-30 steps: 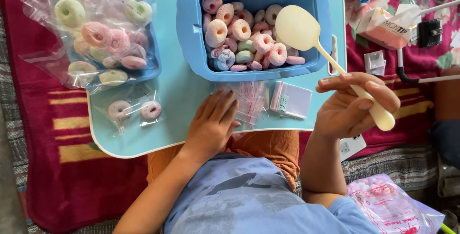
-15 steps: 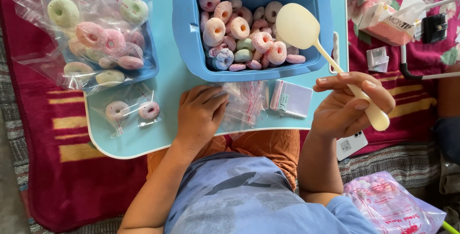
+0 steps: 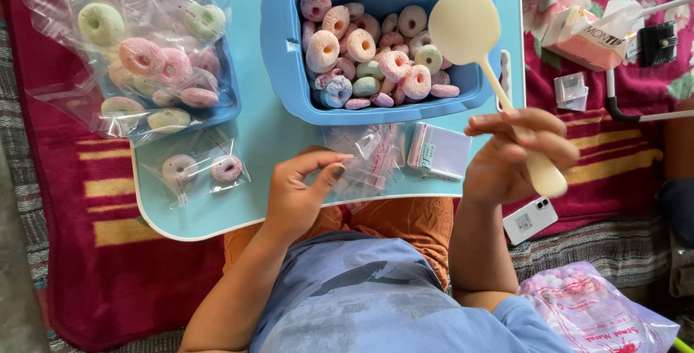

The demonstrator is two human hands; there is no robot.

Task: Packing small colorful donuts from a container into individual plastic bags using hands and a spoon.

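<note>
My right hand (image 3: 515, 156) grips the handle of a cream plastic spoon (image 3: 466, 28), its bowl raised over the right rim of a blue tub (image 3: 282, 49) filled with pastel sugared ring candies (image 3: 361, 46). My left hand (image 3: 300, 190) hovers over the light blue lap tray (image 3: 260, 143), thumb and fingers pinched near a loose pile of small clear plastic bags (image 3: 372, 154). I cannot tell whether a bag is caught between the fingers. A small sealed bag with two ring candies (image 3: 199, 169) lies on the tray to the left of this hand.
A blue tray (image 3: 224, 100) at the left holds several filled clear bags of ring candies. A stack of flat bags (image 3: 439, 152) lies below the tub. On the red patterned cloth (image 3: 65, 179) sit a white phone (image 3: 530, 219), a tissue pack (image 3: 589, 35) and a large candy bag (image 3: 589, 310).
My left hand lifted off the pile of clear bags and curled into a pinch. The right hand with the spoon stayed almost still.
</note>
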